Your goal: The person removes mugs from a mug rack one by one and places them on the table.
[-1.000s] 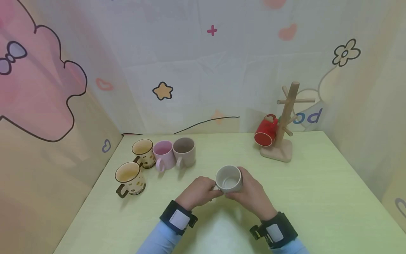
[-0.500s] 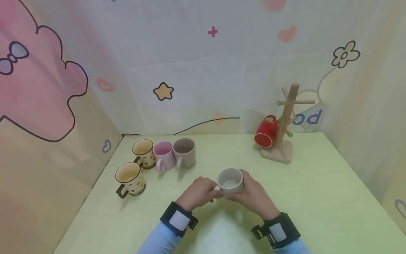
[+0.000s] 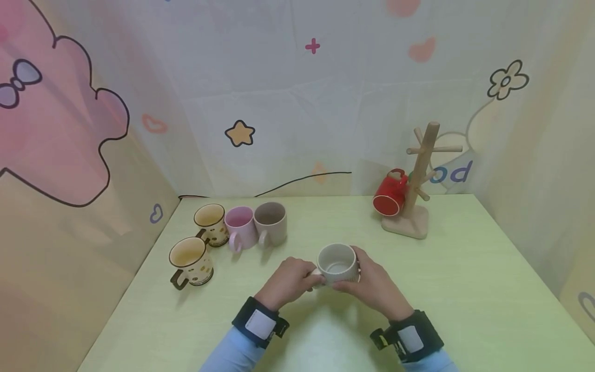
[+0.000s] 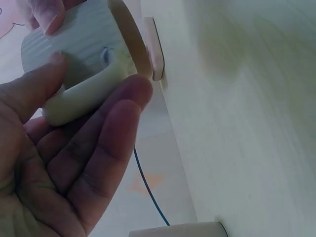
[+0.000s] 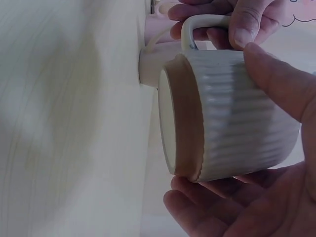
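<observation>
Held between both hands above the table is a white ribbed mug [image 3: 337,264] with a bare brown band round its base, seen in the right wrist view. My left hand [image 3: 289,281] pinches its handle [image 4: 84,96] between thumb and fingers. My right hand [image 3: 374,287] grips the mug's body from the right, thumb on the near side and fingers round the far side. In the right wrist view the mug's base [image 5: 168,121] shows clear of the tabletop. The mug is nearly upright, its opening facing up toward the head camera.
Two spotted cream mugs [image 3: 191,262], a pink mug [image 3: 240,227] and a taupe mug [image 3: 271,223] stand on the table [image 3: 474,289] at the left. At the back right, a red mug [image 3: 389,194] hangs on a wooden mug tree [image 3: 420,173]. A printed cloth backdrop [image 3: 297,103] rises behind.
Both hands stay on the white mug, which has shifted very slightly right. The right fingers have shifted a little on its side. The other mugs and the mug tree stay put.
</observation>
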{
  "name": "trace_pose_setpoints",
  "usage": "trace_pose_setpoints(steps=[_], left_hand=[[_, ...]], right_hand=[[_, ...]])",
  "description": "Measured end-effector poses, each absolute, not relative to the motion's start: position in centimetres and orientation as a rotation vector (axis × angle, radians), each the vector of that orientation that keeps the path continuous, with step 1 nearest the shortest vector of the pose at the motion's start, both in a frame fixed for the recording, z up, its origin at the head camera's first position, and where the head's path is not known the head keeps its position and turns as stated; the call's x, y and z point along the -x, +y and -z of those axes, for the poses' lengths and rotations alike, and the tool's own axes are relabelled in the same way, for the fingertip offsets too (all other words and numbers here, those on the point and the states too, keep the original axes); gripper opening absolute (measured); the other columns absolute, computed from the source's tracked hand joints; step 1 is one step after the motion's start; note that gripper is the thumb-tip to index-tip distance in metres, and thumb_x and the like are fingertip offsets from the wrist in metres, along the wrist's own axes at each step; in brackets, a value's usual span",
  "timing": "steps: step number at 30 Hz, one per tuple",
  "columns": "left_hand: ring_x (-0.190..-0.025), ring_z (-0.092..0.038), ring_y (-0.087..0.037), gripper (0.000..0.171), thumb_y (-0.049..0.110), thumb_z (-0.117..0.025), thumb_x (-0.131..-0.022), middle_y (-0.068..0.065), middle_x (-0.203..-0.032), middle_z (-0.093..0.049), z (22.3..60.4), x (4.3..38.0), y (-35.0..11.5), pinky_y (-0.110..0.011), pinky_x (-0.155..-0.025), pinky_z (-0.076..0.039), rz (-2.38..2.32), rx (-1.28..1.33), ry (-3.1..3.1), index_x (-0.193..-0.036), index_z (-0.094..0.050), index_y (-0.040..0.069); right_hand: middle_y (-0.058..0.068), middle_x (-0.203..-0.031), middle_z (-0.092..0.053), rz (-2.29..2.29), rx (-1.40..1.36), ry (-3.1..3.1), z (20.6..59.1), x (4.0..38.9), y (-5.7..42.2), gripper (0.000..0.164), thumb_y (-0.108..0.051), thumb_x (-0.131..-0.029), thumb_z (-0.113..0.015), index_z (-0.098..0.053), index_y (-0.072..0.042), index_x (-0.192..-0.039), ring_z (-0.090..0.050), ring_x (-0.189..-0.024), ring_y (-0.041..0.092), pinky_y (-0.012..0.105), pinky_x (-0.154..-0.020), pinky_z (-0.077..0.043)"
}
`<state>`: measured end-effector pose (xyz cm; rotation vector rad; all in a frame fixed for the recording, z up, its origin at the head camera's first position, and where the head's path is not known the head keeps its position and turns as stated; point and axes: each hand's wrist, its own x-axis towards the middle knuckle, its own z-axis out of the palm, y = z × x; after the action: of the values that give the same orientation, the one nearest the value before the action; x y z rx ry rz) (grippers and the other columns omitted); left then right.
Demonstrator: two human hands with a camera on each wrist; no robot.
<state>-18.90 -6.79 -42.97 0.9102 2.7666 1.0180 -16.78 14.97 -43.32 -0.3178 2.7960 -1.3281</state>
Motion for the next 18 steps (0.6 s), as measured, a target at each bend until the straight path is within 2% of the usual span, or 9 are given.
trace_pose_setpoints(steps=[5,11,18], left_hand=[[-0.057,-0.05,-0.003,0.02,0.022,-0.069,-0.093,0.007,-0.064,-0.06,42.8,18.8,-7.0,-0.021,-0.052,-0.041,-1.035,-0.901,2.808,-0.077,-0.07,0.011],[-0.058,-0.051,-0.004,0.021,0.025,-0.069,-0.093,0.007,-0.065,-0.061,42.6,18.7,-7.5,-0.022,-0.053,-0.041,-1.043,-0.848,2.87,-0.077,-0.07,0.012],[-0.061,-0.053,-0.007,0.021,0.025,-0.069,-0.094,0.004,-0.068,-0.062,42.4,18.9,-8.3,-0.023,-0.053,-0.042,-1.077,-0.737,2.908,-0.078,-0.069,0.01]], right_hand=[[0.015,-0.138,-0.055,1.317,0.32,2.793,43.1,16.8,15.3,0.093,-0.036,-0.076,-0.086,-0.036,-0.006,-0.148,-0.053,-0.125,0.036,0.058,-0.099,-0.043],[0.023,-0.142,-0.051,1.205,0.285,2.837,42.6,16.8,16.1,0.097,-0.048,-0.079,-0.081,-0.034,-0.002,-0.15,-0.052,-0.126,0.041,0.06,-0.096,-0.045],[0.024,-0.145,-0.047,1.022,0.256,2.893,42.2,16.9,17.1,0.086,-0.048,-0.084,-0.076,-0.041,-0.001,-0.147,-0.044,-0.133,0.043,0.061,-0.101,-0.039]])
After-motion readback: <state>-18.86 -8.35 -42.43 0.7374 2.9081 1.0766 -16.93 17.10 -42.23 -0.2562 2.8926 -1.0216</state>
